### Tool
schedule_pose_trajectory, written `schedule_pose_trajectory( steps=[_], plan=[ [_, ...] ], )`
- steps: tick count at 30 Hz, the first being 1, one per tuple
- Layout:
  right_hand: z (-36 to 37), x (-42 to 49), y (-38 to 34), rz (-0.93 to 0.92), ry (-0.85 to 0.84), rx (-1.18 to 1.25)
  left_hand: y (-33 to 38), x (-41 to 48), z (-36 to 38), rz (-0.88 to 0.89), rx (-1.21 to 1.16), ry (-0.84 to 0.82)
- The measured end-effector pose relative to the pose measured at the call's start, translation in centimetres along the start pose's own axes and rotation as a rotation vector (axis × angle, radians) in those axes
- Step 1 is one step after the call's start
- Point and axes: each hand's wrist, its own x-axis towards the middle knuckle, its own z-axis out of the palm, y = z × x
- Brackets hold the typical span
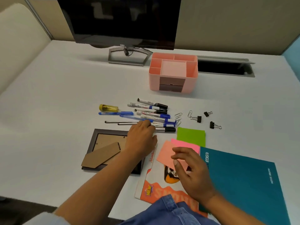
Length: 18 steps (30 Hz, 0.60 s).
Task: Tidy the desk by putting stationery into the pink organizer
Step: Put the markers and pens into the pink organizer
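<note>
The pink organizer (154, 82) stands at the back of the desk, its top compartments showing nothing inside and its two drawers closed. In front of it lie several markers (152, 111), blue pens (116, 113), silver pens (120, 122) and a yellow sharpener (108, 108). My left hand (142, 138) lies palm down, its fingertips touching the near pens and markers, thumb apart. My right hand (191, 169) hovers with relaxed fingers over salmon sticky notes (164, 152). Pink notes (186, 144) and green notes (191, 135) lie beside them. Paper clips (178, 115) and three binder clips (198, 119) lie to the right.
A dark photo frame (103, 148) lies face down at the left. A magazine (155, 184) and a teal notebook (240, 179) lie near the front edge. A monitor (123, 20) stands at the back, with an open cable hatch (224, 69) right of the organizer.
</note>
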Motion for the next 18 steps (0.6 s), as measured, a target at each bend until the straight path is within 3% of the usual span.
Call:
schedule_pose_trajectory(
  steps=[8, 18],
  plan=[
    [-3.1, -0.3, 1.7, 0.032, -0.029, 0.096, 1.0, 1.8, 0.3, -0.056, 0.041, 0.026],
    [-1.5, 2.8, -0.3, 0.296, 0.013, 0.075, -0.5, 3.8, 0.2, 0.08, 0.055, -0.015]
  ],
)
